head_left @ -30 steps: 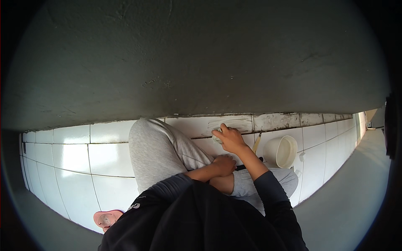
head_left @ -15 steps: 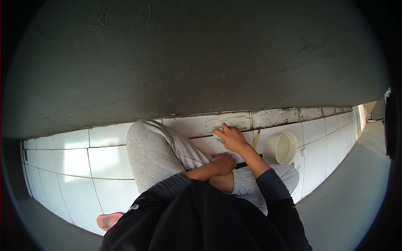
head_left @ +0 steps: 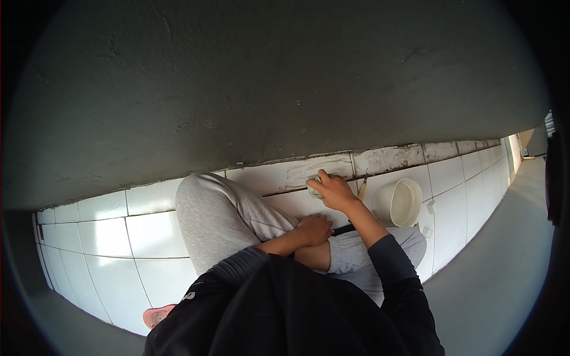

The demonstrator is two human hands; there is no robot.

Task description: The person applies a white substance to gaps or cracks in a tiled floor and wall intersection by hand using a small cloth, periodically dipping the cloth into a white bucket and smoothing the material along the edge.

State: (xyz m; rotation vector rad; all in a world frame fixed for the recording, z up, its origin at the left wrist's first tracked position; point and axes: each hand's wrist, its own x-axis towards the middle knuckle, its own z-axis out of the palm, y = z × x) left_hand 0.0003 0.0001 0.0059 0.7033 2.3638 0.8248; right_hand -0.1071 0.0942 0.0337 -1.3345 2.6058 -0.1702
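Note:
My right hand (head_left: 333, 191) is closed around a crumpled whitish cloth or pad (head_left: 314, 187), mostly hidden under the fingers. It presses near the lower edge of a tile with greyish-white smears (head_left: 320, 168), beside a dark joint. My left hand (head_left: 314, 229) rests on my crossed lower leg with its fingers laid out and nothing visible in them. Just right of my right hand, a thin tool with a yellowish handle (head_left: 363, 187) lies partly hidden behind the forearm. Beyond it, a white plastic tub (head_left: 396, 203) stands by my knee; its contents cannot be made out.
A dark grey wall or panel (head_left: 267, 89) rises along the far edge of the white tiles (head_left: 157, 231). Dirty, stained tiles (head_left: 389, 160) continue to the right along it. Small whitish pieces (head_left: 431, 207) lie by the tub. A pink-edged object (head_left: 157, 315) sits at lower left.
My right hand with the cloth has shifted slightly right and toward me over the tile. The view has tilted a little. My left hand stays on the leg.

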